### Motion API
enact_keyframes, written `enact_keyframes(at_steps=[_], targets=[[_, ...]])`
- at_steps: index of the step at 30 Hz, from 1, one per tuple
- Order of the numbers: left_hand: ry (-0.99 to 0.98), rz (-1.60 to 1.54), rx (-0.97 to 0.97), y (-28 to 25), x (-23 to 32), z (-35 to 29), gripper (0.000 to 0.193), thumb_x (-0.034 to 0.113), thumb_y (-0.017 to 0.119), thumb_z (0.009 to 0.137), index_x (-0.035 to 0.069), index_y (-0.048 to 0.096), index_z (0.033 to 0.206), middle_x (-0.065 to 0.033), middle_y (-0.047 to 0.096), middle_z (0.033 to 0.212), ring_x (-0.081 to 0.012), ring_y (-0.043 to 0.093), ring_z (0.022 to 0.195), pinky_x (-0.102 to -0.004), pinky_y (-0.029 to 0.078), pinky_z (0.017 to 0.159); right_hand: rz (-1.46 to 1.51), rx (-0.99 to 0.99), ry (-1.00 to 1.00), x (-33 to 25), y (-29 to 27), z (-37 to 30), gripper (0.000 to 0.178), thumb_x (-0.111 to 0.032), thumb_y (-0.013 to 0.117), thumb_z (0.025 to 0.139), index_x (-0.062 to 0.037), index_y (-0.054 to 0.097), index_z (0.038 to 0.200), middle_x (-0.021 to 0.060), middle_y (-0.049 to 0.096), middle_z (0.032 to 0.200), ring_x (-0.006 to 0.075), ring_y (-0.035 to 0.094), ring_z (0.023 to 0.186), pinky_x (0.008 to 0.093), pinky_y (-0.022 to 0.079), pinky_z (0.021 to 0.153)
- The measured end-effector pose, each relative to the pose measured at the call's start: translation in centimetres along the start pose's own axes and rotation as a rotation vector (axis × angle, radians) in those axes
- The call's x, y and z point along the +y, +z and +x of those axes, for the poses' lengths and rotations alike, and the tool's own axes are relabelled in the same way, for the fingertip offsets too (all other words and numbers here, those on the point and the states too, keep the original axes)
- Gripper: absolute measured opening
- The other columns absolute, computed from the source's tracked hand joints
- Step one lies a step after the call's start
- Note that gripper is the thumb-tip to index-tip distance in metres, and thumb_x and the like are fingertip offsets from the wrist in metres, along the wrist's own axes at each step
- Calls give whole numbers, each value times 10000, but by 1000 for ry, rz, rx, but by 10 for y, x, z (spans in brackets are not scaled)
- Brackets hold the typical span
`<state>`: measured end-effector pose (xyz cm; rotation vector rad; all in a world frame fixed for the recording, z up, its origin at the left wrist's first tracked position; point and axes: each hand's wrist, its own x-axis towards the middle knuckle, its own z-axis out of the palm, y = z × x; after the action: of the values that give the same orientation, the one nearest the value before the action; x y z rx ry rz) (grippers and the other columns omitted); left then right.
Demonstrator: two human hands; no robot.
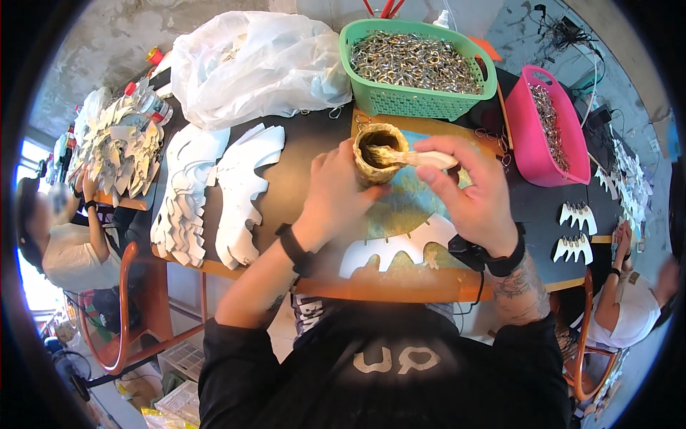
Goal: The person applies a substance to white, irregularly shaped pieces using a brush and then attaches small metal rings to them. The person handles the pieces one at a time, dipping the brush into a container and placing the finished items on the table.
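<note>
My left hand (pixel 333 187) is wrapped round a cup (pixel 369 170) crusted with yellowish-brown paste, holding it upright and slightly tilted over the table. Pinched in my right hand (pixel 477 187) is a brush (pixel 433 160) with a pale handle; its paste-coated bristles are inside the mouth of the cup. Below my hands, a white scalloped cut-out sheet (pixel 397 247) lies on a stained blue-and-yellow board (pixel 411 196). Small dark marks or tabs show along its upper edge. My right hand and wrist cover part of the sheet's right end.
Stacked white cut-outs (pixel 246 193) lie at left. Behind are a plastic bag (pixel 261 68) and a green basket (pixel 418 101) of metal rings. A pink basket (pixel 529 146) and finished-looking pieces (pixel 574 249) stand right. One person (pixel 82 250) sits left, another (pixel 634 307) right.
</note>
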<state>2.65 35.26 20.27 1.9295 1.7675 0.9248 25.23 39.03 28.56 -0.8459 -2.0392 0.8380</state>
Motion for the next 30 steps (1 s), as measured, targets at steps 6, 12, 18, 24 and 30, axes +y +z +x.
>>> enact_keyframes(at_steps=[6, 12, 18, 24, 30], targets=[[-50, -113, -26, 1, -1, 1, 770, 293, 886, 780, 20, 517, 1399, -190, 675, 1260, -395, 574, 1235, -481, 347, 1135, 127, 184, -160, -31, -44, 27, 251, -119, 589, 1075, 42, 638, 1262, 76, 697, 1020, 87, 616, 810, 224, 495, 729], [-93, -166, -39, 1, 2, 5, 766, 240, 903, 760, 57, 535, 1405, -120, 675, 1296, -348, 566, 1264, -451, 377, 1131, 271, 333, -444, -47, -102, 28, 377, -205, 566, 1086, 88, 560, 1323, 138, 646, 1030, 116, 582, 767, 230, 474, 708], [-130, -214, -44, -5, 4, 3, 806, 230, 938, 705, 70, 552, 1393, -111, 675, 1287, -338, 560, 1239, -443, 414, 1099, 39, 140, -229, -39, -44, 29, 348, -229, 637, 1052, 58, 606, 1248, 93, 662, 998, 94, 597, 749, 237, 488, 671], [-91, -159, -31, -4, 10, 3, 814, 233, 947, 683, 81, 567, 1387, -111, 663, 1307, -323, 560, 1243, -437, 403, 1092, 54, -90, -6, -20, -16, 36, 243, -144, 723, 991, -17, 671, 1192, 38, 701, 956, 78, 625, 784, 234, 486, 696], [-46, -140, 11, 1, 3, -2, 835, 261, 959, 682, 96, 567, 1400, -104, 649, 1334, -321, 560, 1246, -441, 392, 1090, 10, -40, 6, -35, -26, 37, 249, -145, 687, 1008, -7, 660, 1213, 28, 678, 927, 71, 611, 819, 224, 482, 735]])
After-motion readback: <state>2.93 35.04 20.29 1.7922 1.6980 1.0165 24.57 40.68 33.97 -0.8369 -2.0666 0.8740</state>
